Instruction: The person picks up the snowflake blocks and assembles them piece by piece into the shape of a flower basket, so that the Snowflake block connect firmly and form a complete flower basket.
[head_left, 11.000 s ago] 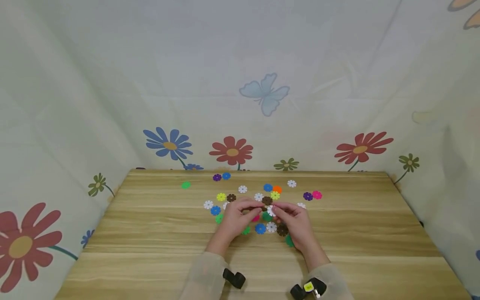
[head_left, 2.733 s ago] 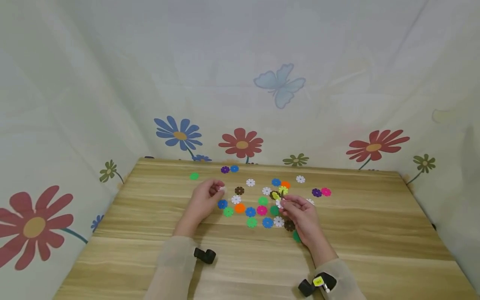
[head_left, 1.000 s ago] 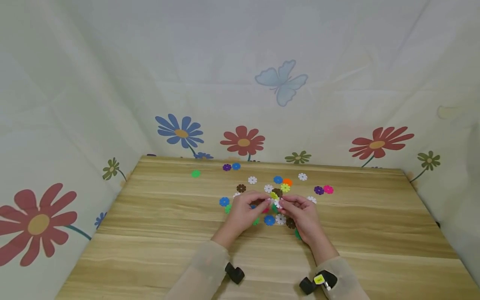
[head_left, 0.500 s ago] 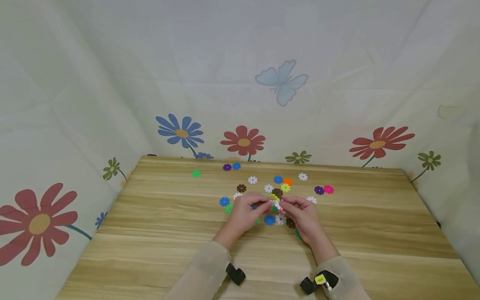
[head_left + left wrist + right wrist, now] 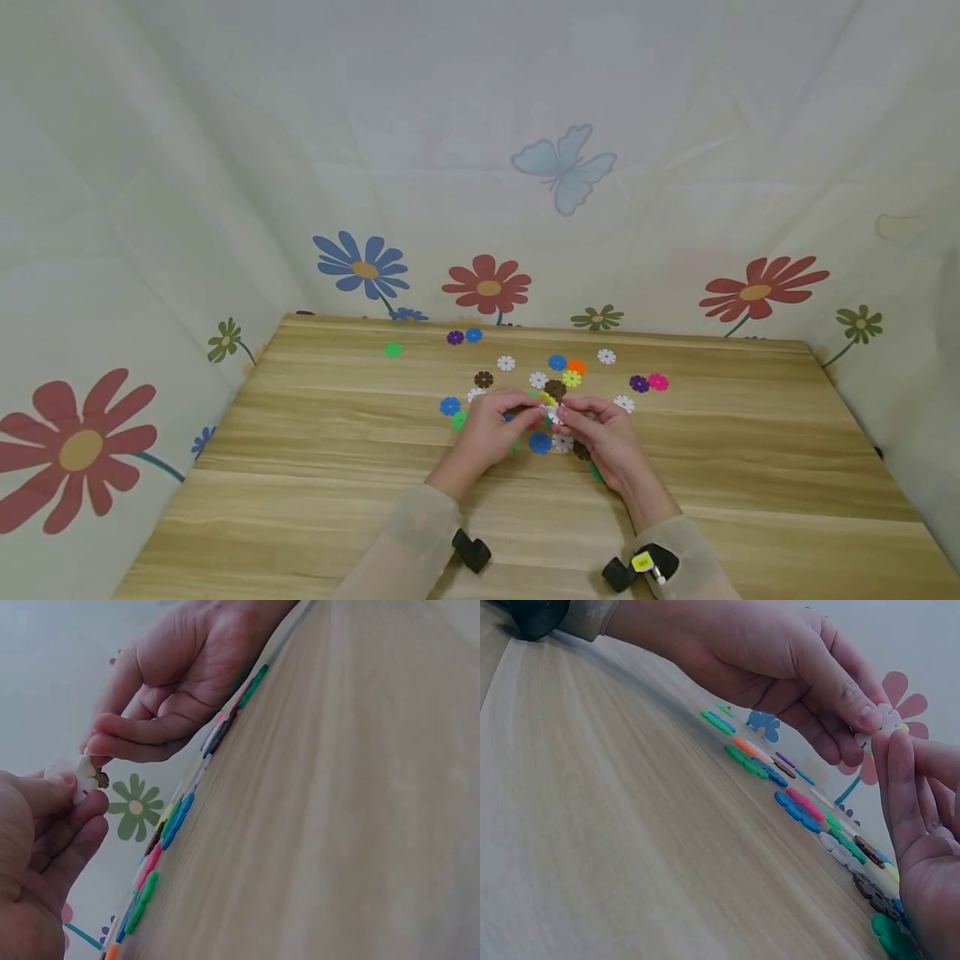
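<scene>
In the head view my left hand [image 5: 487, 433] and right hand [image 5: 606, 433] meet over the middle of the table. Their fingertips pinch a small joined piece of flower-shaped snowflake discs, with a white disc [image 5: 553, 415] in front and a yellow disc [image 5: 548, 400] behind it. In the left wrist view my left thumb and fingers hold a white disc [image 5: 69, 774], and a small dark yellowish part shows beside it. The right wrist view has the white disc [image 5: 889, 718] between both hands' fingertips. Fingers hide how the discs join.
Loose discs lie flat around and under the hands, among them a blue disc [image 5: 540, 442], a brown disc [image 5: 483, 379] and a pink disc [image 5: 657, 382]. The wooden table [image 5: 315, 467] ends at a flower-printed cloth [image 5: 420, 167] behind and at the sides.
The left hand took a white disc from the left side and brought it to the right hand's piece, which gained a yellow disc. Over the last second both hands have stayed together, fingertips shifting slightly.
</scene>
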Available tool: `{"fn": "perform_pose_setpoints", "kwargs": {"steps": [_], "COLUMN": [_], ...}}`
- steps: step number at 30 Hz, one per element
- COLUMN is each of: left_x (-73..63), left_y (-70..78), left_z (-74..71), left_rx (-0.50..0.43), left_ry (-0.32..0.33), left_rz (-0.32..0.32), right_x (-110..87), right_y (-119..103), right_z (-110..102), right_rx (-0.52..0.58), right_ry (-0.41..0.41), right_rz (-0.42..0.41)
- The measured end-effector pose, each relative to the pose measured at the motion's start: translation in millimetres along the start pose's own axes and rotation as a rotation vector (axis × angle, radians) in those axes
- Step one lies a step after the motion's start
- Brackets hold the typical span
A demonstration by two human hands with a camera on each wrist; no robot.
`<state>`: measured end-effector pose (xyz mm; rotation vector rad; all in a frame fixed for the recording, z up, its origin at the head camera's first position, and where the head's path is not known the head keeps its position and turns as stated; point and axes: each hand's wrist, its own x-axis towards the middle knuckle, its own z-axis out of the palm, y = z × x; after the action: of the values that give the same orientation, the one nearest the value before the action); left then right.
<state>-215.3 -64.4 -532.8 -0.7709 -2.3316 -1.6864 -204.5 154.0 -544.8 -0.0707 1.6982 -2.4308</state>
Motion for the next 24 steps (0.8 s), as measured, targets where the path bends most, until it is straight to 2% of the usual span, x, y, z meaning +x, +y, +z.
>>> {"fn": "perform_pose_setpoints", "kwargs": {"steps": [10,24], "left_x": [1.3,0.0], "left_y": [-4.2,-4.4], "left_z": [-3.0,-6.1], "left_rx": [0.038,0.018], "left_ry": [-0.005,-0.027], "left_rz": [-0.004,-0.038], "right_x": [0.1,1.6], "right_y": [1.1,3.6], "right_z": [-1.7,-2.5], "right_rx": [-0.027,-0.097], "right_ry": [-0.040,-0.071], "right_rz": [-0.038,-0.075]}}
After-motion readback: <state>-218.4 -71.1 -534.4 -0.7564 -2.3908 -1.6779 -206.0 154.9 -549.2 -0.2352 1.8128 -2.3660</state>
